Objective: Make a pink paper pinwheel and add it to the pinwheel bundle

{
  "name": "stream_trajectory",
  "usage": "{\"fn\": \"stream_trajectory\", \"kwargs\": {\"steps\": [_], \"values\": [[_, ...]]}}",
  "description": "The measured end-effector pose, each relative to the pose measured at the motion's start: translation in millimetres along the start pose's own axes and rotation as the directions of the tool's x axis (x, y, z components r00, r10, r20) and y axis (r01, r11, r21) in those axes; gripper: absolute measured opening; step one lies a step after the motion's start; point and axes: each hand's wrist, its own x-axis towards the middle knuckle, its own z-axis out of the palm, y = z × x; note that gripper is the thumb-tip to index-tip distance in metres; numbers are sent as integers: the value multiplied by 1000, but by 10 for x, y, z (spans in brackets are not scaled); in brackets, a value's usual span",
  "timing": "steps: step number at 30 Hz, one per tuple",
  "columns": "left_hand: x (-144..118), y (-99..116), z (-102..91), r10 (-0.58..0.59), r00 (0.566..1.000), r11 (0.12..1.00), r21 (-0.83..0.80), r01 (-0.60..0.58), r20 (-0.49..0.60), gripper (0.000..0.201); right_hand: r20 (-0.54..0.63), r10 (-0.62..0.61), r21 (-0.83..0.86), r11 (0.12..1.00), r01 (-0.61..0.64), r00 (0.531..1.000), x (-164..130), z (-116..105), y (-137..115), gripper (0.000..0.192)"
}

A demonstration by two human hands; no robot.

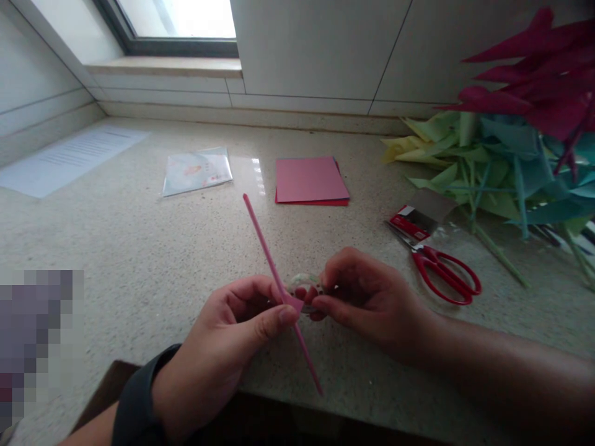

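Pink stick (264, 244), red scissors (444, 272), speckled beige counter (139, 260)

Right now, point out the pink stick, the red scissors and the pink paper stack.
pink stick (261, 235), head view, on the bare shaft above the hands.
red scissors (446, 275), head view, on the red handle loops.
pink paper stack (310, 179), head view, middle of the top sheet.

- Red-handled scissors (444, 267) lie on the speckled countertop (139, 260).
- A stack of pink paper sheets (310, 180) lies near the wall.
- A clear packet (197, 170) sits left of it.
- A printed white sheet (69, 158) lies far left.
- Paper pinwheels (520, 130) are piled at right.
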Motion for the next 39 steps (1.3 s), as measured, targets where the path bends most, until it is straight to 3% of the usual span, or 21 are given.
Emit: {"fn": "stream_trajectory", "kwargs": {"steps": [18, 30, 39], "values": [[-6, -13, 15, -9, 999, 1000, 12, 10, -38, 17, -87, -28, -9, 1000, 28, 996, 4, 27, -55, 22], [-21, 6, 43, 29, 999, 999, -15, -29, -31, 16, 36, -51, -84, 995, 54, 998, 42, -26, -30, 26], [-15, -4, 25, 0, 999, 995, -104, -5, -49, 16, -5, 50, 97, 994, -49, 999, 54, -11, -26, 27]]}}
